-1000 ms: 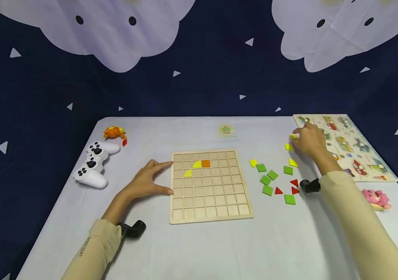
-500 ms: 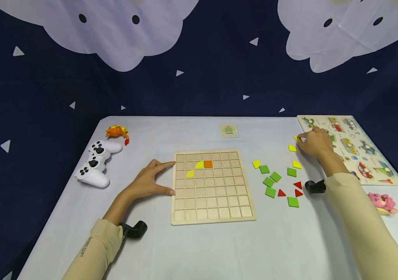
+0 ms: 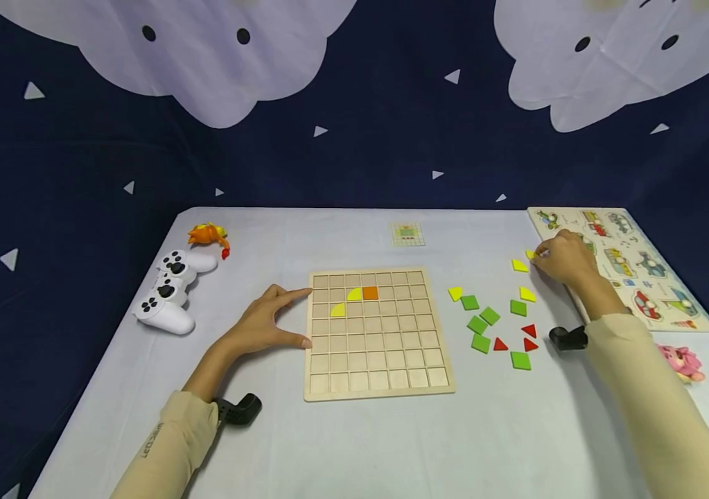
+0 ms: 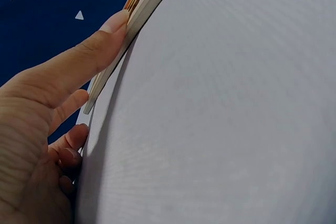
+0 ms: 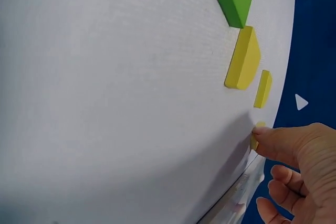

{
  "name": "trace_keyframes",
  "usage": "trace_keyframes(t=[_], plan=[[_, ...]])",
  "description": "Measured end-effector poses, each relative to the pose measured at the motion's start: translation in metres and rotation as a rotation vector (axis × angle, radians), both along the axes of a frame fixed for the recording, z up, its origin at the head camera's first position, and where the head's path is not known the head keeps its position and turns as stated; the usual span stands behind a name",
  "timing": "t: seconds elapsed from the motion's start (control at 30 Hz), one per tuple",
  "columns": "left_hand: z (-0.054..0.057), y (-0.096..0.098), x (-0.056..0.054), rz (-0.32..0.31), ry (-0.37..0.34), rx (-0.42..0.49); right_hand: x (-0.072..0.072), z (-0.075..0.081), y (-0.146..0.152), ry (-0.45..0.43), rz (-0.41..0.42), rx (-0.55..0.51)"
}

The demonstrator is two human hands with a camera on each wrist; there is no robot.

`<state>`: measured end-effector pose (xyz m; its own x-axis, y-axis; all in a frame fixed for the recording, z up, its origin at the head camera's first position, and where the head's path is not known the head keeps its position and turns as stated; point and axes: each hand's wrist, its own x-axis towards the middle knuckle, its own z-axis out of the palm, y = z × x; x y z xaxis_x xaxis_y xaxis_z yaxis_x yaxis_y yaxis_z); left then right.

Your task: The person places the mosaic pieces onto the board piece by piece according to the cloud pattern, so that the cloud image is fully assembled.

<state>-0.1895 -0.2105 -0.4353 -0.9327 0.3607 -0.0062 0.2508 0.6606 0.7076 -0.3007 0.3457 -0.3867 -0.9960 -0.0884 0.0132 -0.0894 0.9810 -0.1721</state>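
Note:
My left hand (image 3: pixel 267 322) rests at the left edge of a wooden grid board (image 3: pixel 379 396), thumb and index finger straight and spread against its rim. The left wrist view shows the thumb (image 4: pixel 86 56) along the board's side (image 4: pixel 134 32). Two yellow quarter-circle tiles (image 3: pixel 355 294) and an orange square tile (image 3: pixel 369 293) lie in its upper cells. At the far right, my right hand (image 3: pixel 566 258) pinches a yellow tile (image 5: pixel 254 142) low over the table; the fingers partly hide it. Other yellow tiles (image 3: pixel 519 266) lie just nearer to me.
Several green square tiles (image 3: pixel 518 307) and red triangle tiles (image 3: pixel 530 344) lie right of the board. A picture puzzle board (image 3: pixel 635 277) and a pink toy (image 3: pixel 681 362) are far right. A small pattern card (image 3: pixel 407 234) lies behind, a white game controller (image 3: pixel 167 305) and orange toy (image 3: pixel 206 234) at left.
My right hand has drawn slightly toward me with the yellow tile at its fingertips. The left hand stays at the board's edge, and the head view has shifted a little.

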Motion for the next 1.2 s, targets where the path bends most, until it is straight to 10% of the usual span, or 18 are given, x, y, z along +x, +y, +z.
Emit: trace_keyframes(t=[1.2], plan=[[0.002,0.001,0.001,0.009,-0.019,-0.02,0.028,0.005,-0.049,0.088,0.152,-0.113]])
